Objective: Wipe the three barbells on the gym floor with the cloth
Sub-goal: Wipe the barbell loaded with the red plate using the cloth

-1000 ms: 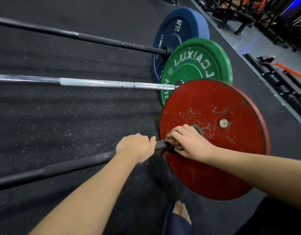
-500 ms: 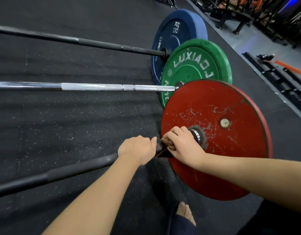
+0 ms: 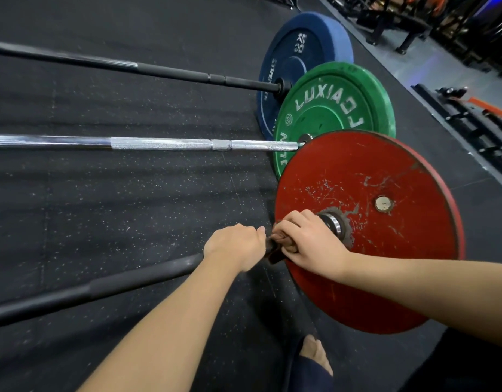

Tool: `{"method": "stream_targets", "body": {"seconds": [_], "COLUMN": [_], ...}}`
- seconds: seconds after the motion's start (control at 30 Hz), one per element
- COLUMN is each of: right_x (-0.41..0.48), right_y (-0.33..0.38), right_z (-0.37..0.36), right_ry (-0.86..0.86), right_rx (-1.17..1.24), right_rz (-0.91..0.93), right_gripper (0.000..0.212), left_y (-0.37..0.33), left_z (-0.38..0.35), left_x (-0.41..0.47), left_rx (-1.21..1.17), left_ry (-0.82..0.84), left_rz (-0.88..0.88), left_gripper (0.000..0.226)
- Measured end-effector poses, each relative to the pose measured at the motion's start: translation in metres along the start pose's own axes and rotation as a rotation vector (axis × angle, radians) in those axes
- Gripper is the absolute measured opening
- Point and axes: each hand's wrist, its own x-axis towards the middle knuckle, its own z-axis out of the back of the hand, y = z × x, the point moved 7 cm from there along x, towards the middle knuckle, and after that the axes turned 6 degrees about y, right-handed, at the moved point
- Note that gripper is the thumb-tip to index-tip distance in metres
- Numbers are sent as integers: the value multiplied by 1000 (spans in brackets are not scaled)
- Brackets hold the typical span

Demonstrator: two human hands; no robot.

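- Black near barbell [image 3: 102,287] lies on the gym floor [image 3: 131,207], red plate [image 3: 385,264] toward the floor's right edge.
- My left hand [image 3: 235,247] is curled tight round its shaft, just beside that plate.
- My right hand [image 3: 309,244] grips the cloth [image 3: 274,250] against the shaft, between my left hand and the collar [image 3: 333,223].
- Beyond lie the silver barbell [image 3: 159,144] with its green plate [image 3: 334,108] and the far barbell [image 3: 173,72] with its blue plate [image 3: 298,60].

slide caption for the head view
Left hand grips nearest barbell; right hand holds cloth round it beside red plate.
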Motion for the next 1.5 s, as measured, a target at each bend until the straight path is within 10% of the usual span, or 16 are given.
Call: {"method": "stream_targets", "body": {"seconds": [0.57, 1.5], "right_x": [-4, -8], "right_y": [-24, 9], "right_z": [4, 2], "right_ry": [41, 3], "right_rx": [-79, 17], "right_rz": [-30, 104], "right_gripper": [34, 43], "left_y": [1, 54], "left_z": [5, 17], "left_x": [-4, -51], "left_rx": [-46, 141], "left_ry": [-3, 133], "left_rz": [51, -25], "left_gripper": [25, 48]}}
